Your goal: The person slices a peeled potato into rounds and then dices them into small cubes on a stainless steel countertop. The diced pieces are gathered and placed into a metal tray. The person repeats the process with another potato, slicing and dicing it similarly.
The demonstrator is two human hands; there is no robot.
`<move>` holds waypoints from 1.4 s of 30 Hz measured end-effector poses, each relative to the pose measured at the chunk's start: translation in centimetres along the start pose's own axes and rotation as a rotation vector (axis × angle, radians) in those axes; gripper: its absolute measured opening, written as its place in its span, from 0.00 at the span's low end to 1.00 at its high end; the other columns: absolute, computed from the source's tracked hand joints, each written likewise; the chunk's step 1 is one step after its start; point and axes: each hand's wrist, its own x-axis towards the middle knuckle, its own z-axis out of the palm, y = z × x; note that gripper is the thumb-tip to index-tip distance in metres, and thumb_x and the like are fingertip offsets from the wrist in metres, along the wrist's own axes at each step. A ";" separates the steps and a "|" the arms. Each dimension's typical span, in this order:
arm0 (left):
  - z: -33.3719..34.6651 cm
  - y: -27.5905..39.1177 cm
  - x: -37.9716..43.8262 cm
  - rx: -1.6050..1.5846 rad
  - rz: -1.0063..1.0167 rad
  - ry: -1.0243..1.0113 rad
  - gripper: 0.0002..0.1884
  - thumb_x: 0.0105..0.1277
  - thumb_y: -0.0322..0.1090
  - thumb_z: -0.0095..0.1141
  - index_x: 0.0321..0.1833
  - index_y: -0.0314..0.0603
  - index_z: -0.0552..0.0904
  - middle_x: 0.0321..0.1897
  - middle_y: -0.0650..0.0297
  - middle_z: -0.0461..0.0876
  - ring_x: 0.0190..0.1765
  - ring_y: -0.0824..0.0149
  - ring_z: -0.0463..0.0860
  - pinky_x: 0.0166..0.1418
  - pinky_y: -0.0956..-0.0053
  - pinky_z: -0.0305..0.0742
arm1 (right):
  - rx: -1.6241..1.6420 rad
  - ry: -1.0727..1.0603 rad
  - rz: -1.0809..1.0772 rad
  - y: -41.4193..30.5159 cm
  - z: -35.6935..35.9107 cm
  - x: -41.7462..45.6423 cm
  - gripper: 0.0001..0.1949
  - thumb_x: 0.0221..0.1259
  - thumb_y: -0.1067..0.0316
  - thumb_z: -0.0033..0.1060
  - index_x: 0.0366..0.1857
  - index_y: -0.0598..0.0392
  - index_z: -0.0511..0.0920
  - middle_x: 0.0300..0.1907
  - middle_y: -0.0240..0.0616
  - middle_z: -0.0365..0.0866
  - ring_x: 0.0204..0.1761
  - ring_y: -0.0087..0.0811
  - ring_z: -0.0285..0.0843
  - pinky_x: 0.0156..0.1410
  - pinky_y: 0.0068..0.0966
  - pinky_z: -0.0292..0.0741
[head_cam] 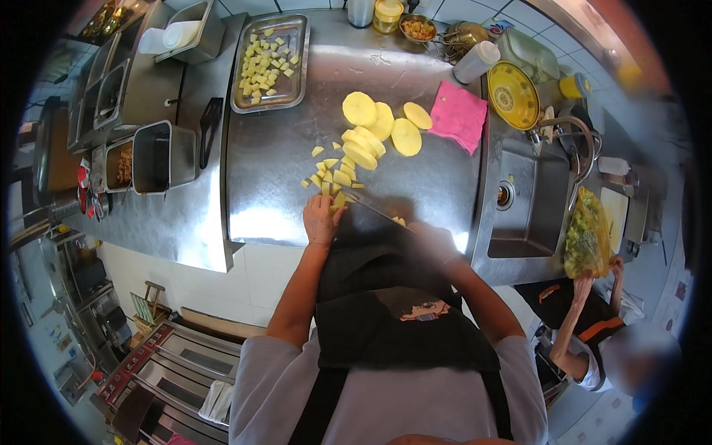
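Observation:
My left hand (pixel 321 221) rests at the front of the steel worktop (pixel 267 172), its fingertips on cut potato pieces (pixel 339 200). To its right, my right hand (pixel 435 242) is blurred and grips a kitchen knife; the handle is hidden in the hand. The knife blade (pixel 380 213) points up and left toward the pieces by my left fingers. Small potato chunks (pixel 340 177) lie scattered just beyond my left hand. Behind them leans a row of thick potato slices (pixel 361 149), with several flat round slices (pixel 406 137) farther back and to the right.
A steel tray (pixel 305 67) with potato cubes stands back left. A pink cloth (pixel 457 115) lies near the sink (pixel 525 222). Left are a black utensil (pixel 210 132) and a steel container (pixel 181 158). At right, a co-worker's hands (pixel 584 282) hold a bag of greens (pixel 587 233).

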 end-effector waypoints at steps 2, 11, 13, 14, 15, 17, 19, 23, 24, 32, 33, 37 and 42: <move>0.2 -0.3 -0.3 0.005 0.001 -0.007 0.19 0.48 0.38 0.75 0.40 0.43 0.80 0.37 0.59 0.77 0.43 0.53 0.78 0.45 0.60 0.73 | 0.001 -0.011 0.007 -0.5 -0.1 0.1 0.07 0.68 0.61 0.55 0.44 0.46 0.76 0.29 0.38 0.78 0.29 0.43 0.82 0.31 0.40 0.77; 0.3 -0.5 -0.7 -0.054 0.023 0.030 0.17 0.46 0.29 0.74 0.38 0.41 0.80 0.36 0.58 0.78 0.42 0.52 0.79 0.46 0.59 0.75 | 0.337 -0.116 0.220 -3.2 -0.1 0.8 0.19 0.77 0.53 0.41 0.39 0.56 0.79 0.33 0.44 0.81 0.34 0.41 0.80 0.41 0.39 0.76; 0.4 -0.7 -0.8 -0.055 0.026 0.035 0.18 0.45 0.28 0.73 0.38 0.41 0.79 0.36 0.57 0.78 0.43 0.51 0.79 0.46 0.59 0.75 | 0.389 -0.086 0.247 -3.9 -0.1 0.9 0.18 0.77 0.53 0.40 0.39 0.55 0.79 0.33 0.44 0.81 0.33 0.40 0.79 0.40 0.38 0.76; 0.5 -0.8 -0.9 -0.054 0.020 0.036 0.18 0.45 0.28 0.73 0.38 0.40 0.79 0.36 0.57 0.78 0.43 0.51 0.79 0.46 0.59 0.75 | 0.343 -0.068 0.228 -4.1 -0.1 0.9 0.17 0.76 0.54 0.41 0.39 0.55 0.79 0.32 0.44 0.81 0.33 0.40 0.79 0.40 0.38 0.76; 0.5 -1.0 -0.9 -0.048 0.013 0.039 0.18 0.45 0.27 0.73 0.39 0.40 0.79 0.36 0.57 0.78 0.43 0.51 0.79 0.46 0.59 0.75 | 0.296 -0.050 0.207 -4.3 -0.1 1.0 0.16 0.75 0.55 0.42 0.39 0.55 0.79 0.32 0.44 0.81 0.33 0.40 0.80 0.39 0.38 0.77; 0.7 -1.9 -1.1 -0.054 0.012 0.034 0.19 0.46 0.28 0.73 0.40 0.40 0.79 0.38 0.56 0.78 0.45 0.50 0.78 0.49 0.59 0.75 | 0.063 -0.009 0.091 -4.2 0.0 0.9 0.14 0.74 0.59 0.44 0.39 0.56 0.79 0.31 0.43 0.81 0.33 0.39 0.80 0.40 0.37 0.77; 0.0 -1.8 -0.6 -0.067 0.006 0.038 0.19 0.47 0.28 0.73 0.43 0.40 0.80 0.40 0.55 0.78 0.47 0.50 0.78 0.51 0.59 0.75 | 0.113 -0.056 0.139 -3.5 0.1 0.9 0.11 0.71 0.61 0.47 0.40 0.56 0.79 0.33 0.44 0.82 0.35 0.40 0.83 0.42 0.37 0.79; -1.4 -1.4 1.1 -0.096 0.053 0.062 0.22 0.50 0.30 0.72 0.50 0.41 0.80 0.48 0.53 0.77 0.53 0.49 0.76 0.56 0.58 0.73 | 0.077 -0.076 0.204 -3.1 -0.9 0.3 0.10 0.66 0.62 0.53 0.44 0.54 0.78 0.37 0.45 0.84 0.38 0.44 0.85 0.44 0.37 0.80; -1.3 -1.4 2.0 -0.100 0.103 0.089 0.23 0.50 0.29 0.72 0.51 0.41 0.80 0.49 0.53 0.78 0.53 0.49 0.76 0.56 0.58 0.73 | 0.057 -0.032 0.192 -2.9 -0.8 0.2 0.10 0.65 0.62 0.55 0.45 0.52 0.78 0.36 0.45 0.84 0.37 0.45 0.85 0.42 0.38 0.80; -0.8 1.1 9.8 -0.027 0.283 -0.225 0.24 0.50 0.30 0.70 0.53 0.44 0.81 0.55 0.58 0.78 0.55 0.51 0.78 0.58 0.59 0.74 | 0.032 0.332 0.115 -0.2 0.9 0.1 0.11 0.65 0.65 0.59 0.49 0.47 0.76 0.33 0.42 0.83 0.29 0.46 0.83 0.32 0.40 0.80; -0.6 0.5 10.2 -0.036 0.286 -0.289 0.24 0.51 0.31 0.70 0.53 0.44 0.81 0.54 0.58 0.78 0.55 0.51 0.78 0.58 0.59 0.74 | 0.063 0.357 0.099 -0.5 0.7 0.2 0.11 0.65 0.64 0.60 0.49 0.47 0.76 0.32 0.41 0.83 0.29 0.46 0.83 0.32 0.40 0.80; -0.7 0.4 9.5 -0.068 0.103 -0.289 0.21 0.51 0.33 0.73 0.49 0.45 0.81 0.47 0.58 0.77 0.51 0.51 0.80 0.53 0.59 0.77 | 0.055 0.368 0.090 -2.0 0.2 0.4 0.12 0.65 0.62 0.60 0.50 0.47 0.76 0.30 0.41 0.82 0.28 0.45 0.83 0.31 0.40 0.80; 2.4 0.8 6.3 -0.159 -0.154 -0.119 0.19 0.61 0.34 0.66 0.54 0.43 0.76 0.48 0.50 0.74 0.46 0.44 0.80 0.49 0.55 0.77 | 0.078 0.342 0.178 -2.6 0.6 0.7 0.11 0.65 0.62 0.59 0.49 0.46 0.76 0.30 0.40 0.82 0.27 0.46 0.83 0.31 0.41 0.80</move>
